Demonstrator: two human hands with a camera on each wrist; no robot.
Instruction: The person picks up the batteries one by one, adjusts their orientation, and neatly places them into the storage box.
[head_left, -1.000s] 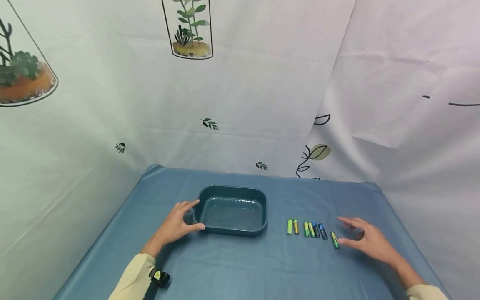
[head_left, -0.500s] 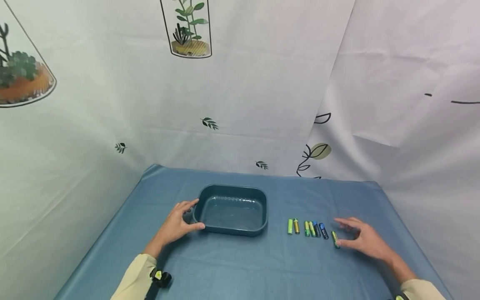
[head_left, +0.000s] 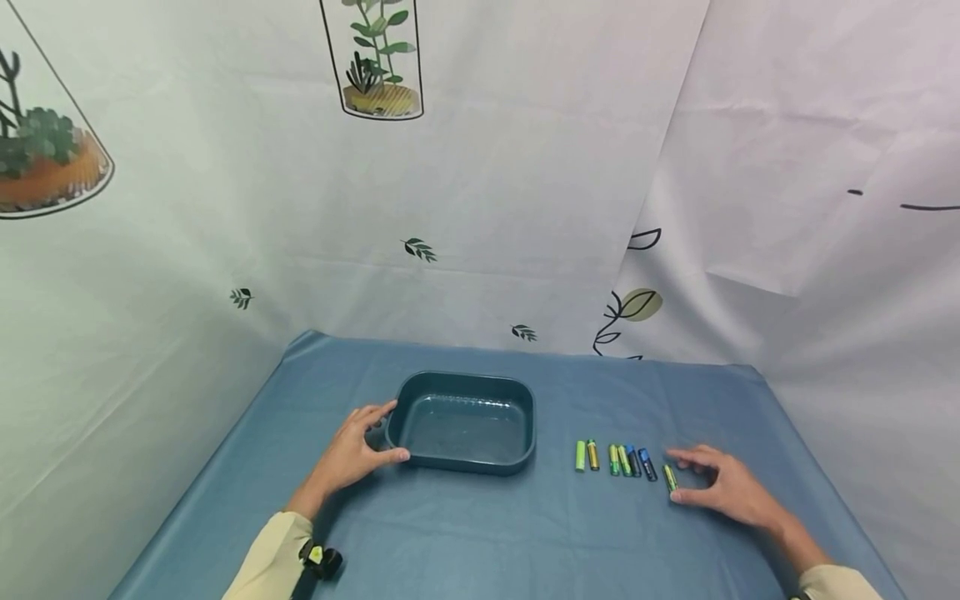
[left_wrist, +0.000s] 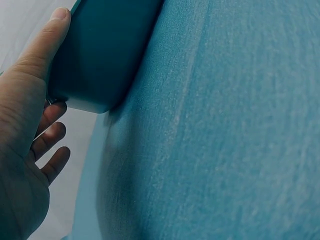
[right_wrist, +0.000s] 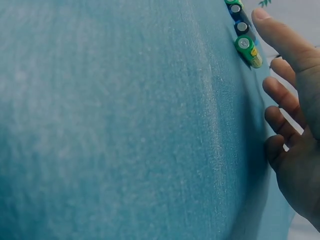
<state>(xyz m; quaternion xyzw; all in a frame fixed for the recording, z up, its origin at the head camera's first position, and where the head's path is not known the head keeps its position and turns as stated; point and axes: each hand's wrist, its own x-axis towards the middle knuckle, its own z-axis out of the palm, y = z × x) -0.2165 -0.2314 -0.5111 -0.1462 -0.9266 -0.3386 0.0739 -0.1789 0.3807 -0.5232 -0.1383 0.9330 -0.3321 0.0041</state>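
A dark teal rectangular baking dish (head_left: 467, 465) sits on the blue-covered table. My left hand (head_left: 352, 447) holds its left end between thumb and forefinger; in the left wrist view the thumb (left_wrist: 47, 42) lies along the dish's side, with the other fingers hanging below. On the right, my right hand (head_left: 731, 486) hovers with thumb and fingers spread around the nearest green battery (head_left: 670, 477). The thumb tip overlaps that battery's near end in the head view, but a gap shows in the right wrist view (right_wrist: 248, 47).
Left of that battery lie a dark blue battery (head_left: 647, 464), another dark one (head_left: 633, 461), several green ones (head_left: 614, 459) and a gold-and-black one (head_left: 592, 455), in a loose row. A printed white cloth (head_left: 480, 208) hangs behind the table (head_left: 465, 542).
My right hand has shifted slightly left and nearer, bringing its thumb over the end of the rightmost green battery. The left hand and the dish stay where they were.
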